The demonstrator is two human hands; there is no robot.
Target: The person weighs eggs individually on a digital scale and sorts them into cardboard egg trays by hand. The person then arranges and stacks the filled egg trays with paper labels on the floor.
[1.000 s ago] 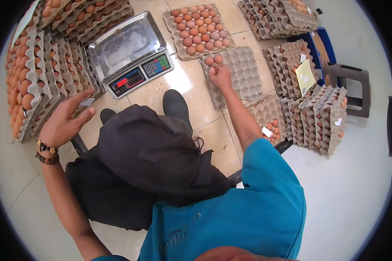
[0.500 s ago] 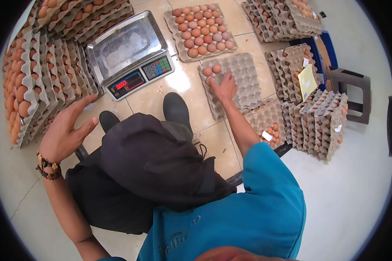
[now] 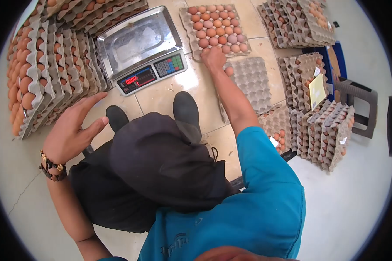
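Note:
My right hand (image 3: 214, 59) is at the near-left corner of a grey egg tray (image 3: 190, 32) filled with brown eggs (image 3: 219, 31). Its fingers are curled closed around an egg in the front row, mostly hidden by the hand. Below my forearm lies a second tray (image 3: 255, 82) with one egg (image 3: 229, 70) showing near its upper left; the forearm covers part of this tray. My left hand (image 3: 74, 128) is held in the air, open and holding nothing, its fingers apart, between the stacked trays and my boot.
A digital scale (image 3: 139, 43) with a bare metal pan stands between the full tray and tall stacks of egg trays (image 3: 43, 82) at left. More stacked trays (image 3: 322, 130), a yellow paper (image 3: 317, 91) and a blue container (image 3: 335, 56) are at right. My boots (image 3: 186, 113) rest on the tiles.
My right hand has moved from the second tray up and left to the front edge of the full tray. My left hand stays raised and open. The view has shifted slightly.

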